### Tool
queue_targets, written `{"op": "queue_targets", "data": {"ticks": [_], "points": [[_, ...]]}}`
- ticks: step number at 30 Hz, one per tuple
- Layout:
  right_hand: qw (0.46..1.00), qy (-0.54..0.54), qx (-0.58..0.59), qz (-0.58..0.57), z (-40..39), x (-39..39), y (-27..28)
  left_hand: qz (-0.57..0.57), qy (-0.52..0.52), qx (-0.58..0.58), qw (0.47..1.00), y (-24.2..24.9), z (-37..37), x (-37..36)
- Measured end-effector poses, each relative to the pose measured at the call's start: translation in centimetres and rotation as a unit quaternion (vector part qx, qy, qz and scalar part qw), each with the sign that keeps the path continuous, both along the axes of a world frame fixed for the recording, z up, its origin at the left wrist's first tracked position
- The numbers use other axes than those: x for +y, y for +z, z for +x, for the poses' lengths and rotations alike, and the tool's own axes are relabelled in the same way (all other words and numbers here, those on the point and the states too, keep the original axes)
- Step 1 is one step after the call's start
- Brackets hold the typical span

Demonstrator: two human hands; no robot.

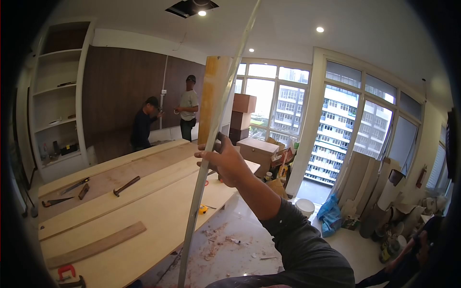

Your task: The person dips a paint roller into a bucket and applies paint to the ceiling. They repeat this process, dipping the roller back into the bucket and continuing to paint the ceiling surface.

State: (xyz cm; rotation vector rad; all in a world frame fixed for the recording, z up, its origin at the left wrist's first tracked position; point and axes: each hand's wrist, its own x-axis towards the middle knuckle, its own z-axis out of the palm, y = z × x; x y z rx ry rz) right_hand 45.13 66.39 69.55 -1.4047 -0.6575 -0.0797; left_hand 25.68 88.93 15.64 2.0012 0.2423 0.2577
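My right hand (224, 162) reaches out over the edge of the workbench, its fingers wrapped round a long, thin metal strip (196, 211). The strip slants from the bottom of the view up to the ceiling. A narrow wooden board (209, 98) stands upright just behind the strip, its lower end at my fingertips. Below my hand, a yellow tape measure (203, 210) lies near the edge of the light plywood bench top (163, 211). My left hand is out of view.
A hammer (126, 186), a saw (74, 186), a loose wood strip (98, 245) and a red clamp (66, 272) lie on the bench. Two people (188, 103) are by the brown wall panel. A white bucket (304, 207) and blue bag (330, 216) stand right; debris (230, 240) litters the floor.
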Motion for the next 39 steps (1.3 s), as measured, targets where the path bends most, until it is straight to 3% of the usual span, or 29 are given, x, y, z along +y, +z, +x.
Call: {"op": "queue_targets", "data": {"ticks": [1, 4, 7, 13, 16, 22, 28, 33, 39], "points": [[1.000, 0.004, 0.015, -0.001, 0.4, -0.3, -0.4, 0.006, 0.003, -0.024, 1.000, 0.4, 1.0, -0.6], [0.999, -0.012, 0.047, -0.002, 1.7, -1.6, -0.8, -0.010, -0.035, -0.010, 0.999, 10.0, 2.1, -2.9], [0.998, -0.040, 0.042, 0.025, 4.5, -3.1, -1.0, -0.036, -0.062, -0.014, 0.997, 11.8, 4.8, -4.7], [0.996, -0.067, 0.025, 0.059, 10.9, -7.1, 0.0, 0.022, -0.086, -0.026, 0.996, 17.5, 9.6, -9.2], [0.994, -0.054, 0.032, 0.092, 13.0, -8.5, 0.6, 0.019, -0.074, 0.074, 0.994, 21.0, 11.8, -11.1], [0.989, -0.086, 0.057, 0.107, 16.1, -9.8, 0.9, 0.039, -0.071, -0.084, 0.993, 22.7, 16.5, -13.4], [0.992, -0.066, 0.055, 0.098, 18.7, -10.6, 0.9, 0.012, -0.080, -0.045, 0.996, 23.4, 18.6, -14.2], [0.991, -0.096, 0.057, 0.078, 15.6, -8.3, -1.9, 0.030, -0.042, -0.079, 0.996, 22.0, 15.9, -12.9], [0.995, -0.049, 0.068, 0.059, 10.0, -5.1, -5.2, 0.040, -0.031, -0.048, 0.998, 15.5, 12.8, -9.6]]}}
